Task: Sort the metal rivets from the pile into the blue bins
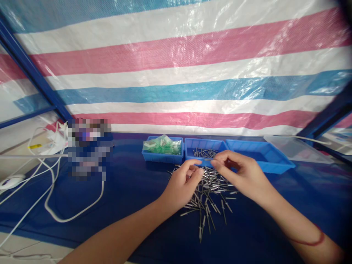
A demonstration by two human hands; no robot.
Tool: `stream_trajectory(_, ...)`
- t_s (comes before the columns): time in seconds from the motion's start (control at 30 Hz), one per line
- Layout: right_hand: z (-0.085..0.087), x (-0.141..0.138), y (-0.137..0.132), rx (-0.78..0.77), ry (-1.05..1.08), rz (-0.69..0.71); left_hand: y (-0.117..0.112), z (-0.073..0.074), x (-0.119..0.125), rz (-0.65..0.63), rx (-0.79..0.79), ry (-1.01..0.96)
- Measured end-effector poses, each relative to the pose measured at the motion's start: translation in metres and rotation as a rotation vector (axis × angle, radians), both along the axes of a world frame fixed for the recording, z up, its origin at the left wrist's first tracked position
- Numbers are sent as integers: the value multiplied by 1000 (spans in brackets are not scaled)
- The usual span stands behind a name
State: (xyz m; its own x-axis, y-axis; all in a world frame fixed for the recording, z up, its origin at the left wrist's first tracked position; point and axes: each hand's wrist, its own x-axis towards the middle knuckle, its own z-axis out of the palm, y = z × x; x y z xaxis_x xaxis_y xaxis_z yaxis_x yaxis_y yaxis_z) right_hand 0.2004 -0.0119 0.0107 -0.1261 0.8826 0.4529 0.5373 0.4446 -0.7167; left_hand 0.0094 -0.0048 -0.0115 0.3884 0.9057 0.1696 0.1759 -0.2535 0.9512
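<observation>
1. A pixelated patch [87,148] masks whatever sits at the table's left.
2. The thin piece [206,160] at the right hand's [244,174] fingertips is too small and blurred to identify.
3. Whether the left hand [181,183] grips anything cannot be told.
4. Both hands hide parts of the metal pin pile [210,183].
5. The right fingers cover one corner of the middle blue tray [203,143].
6. The frame crops both forearms.

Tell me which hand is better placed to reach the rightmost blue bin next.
Probably the right hand: in view it overlaps the left end of the rightmost bin. The left hand is farther away, by the left side of the metal pins.
</observation>
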Motion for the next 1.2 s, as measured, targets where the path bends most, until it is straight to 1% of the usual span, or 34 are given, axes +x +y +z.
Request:
stream_trajectory(0.07,-4,7,11,106,-46,-129,0,0,0,4,-14,11)
stream_trajectory(0.13,-8,11,22,179,-152,-212,-2,0,0,-19,-2,47)
stream_trajectory(0.2,-9,14,29,224,-288,-232,-4,2,0,-36,80,117)
stream_trajectory(0.27,-5,15,29,244,-382,-211,-6,6,-1,-36,237,202)
stream_trajectory(0.33,3,18,23,198,-419,-147,-7,9,-3,-25,401,297)
stream_trajectory(0.4,13,24,12,63,-461,-47,-7,10,-4,-13,489,384)
stream_trajectory(0.47,20,32,2,-112,-532,54,-6,10,-4,-11,507,439)
stream_trajectory(0.53,22,39,-6,-255,-602,108,-5,9,-4,-19,497,464)
stream_trajectory(0.63,20,44,-11,-402,-641,131,-4,8,-2,-27,467,477)
stream_trajectory(0.73,15,39,-13,-516,-650,202,-4,9,-2,-23,450,478)
stream_trajectory(0.8,13,33,-13,-526,-689,226,-4,9,-2,-20,450,475)
stream_trajectory(0.9,8,26,-14,-483,-738,222,-5,8,-3,-18,458,468)
stream_trajectory(1.0,5,22,-14,-464,-745,264,-4,4,-3,-25,471,463)
stream_trajectory(1.1,6,20,-15,-419,-725,296,-4,3,-2,-27,484,467)
stream_trajectory(1.2,11,19,-17,-337,-666,269,-5,5,-2,-32,502,484)
